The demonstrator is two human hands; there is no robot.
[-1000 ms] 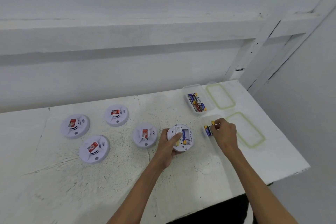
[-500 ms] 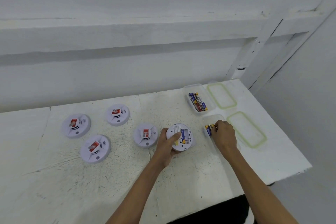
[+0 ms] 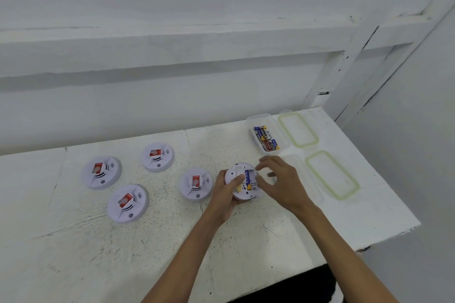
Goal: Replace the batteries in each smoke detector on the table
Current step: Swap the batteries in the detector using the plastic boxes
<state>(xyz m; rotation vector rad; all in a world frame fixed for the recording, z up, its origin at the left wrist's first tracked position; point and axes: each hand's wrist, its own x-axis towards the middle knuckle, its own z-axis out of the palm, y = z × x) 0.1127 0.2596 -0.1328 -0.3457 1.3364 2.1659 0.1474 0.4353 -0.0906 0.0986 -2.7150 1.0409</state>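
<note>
Detector (image 3: pixel 248 195), underside up, is clasped in left hand (image 3: pixel 225 195) over table (image 3: pixel 246 241). Battery bay (image 3: pixel 248 177) runs front-to-back, just left of the nearer right hand (image 3: pixel 283 181); whether that hand holds anything cannot be told.

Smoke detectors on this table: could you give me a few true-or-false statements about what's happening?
The left hand holds a flipped detector. True.
Four other detectors lie face up to its left. True.
The battery tub has its lid on. False: it is open; two green-rimmed lids lie off to its right.
The right hand is reaching into the battery tub. False: it is at the flipped detector's right edge.
</note>
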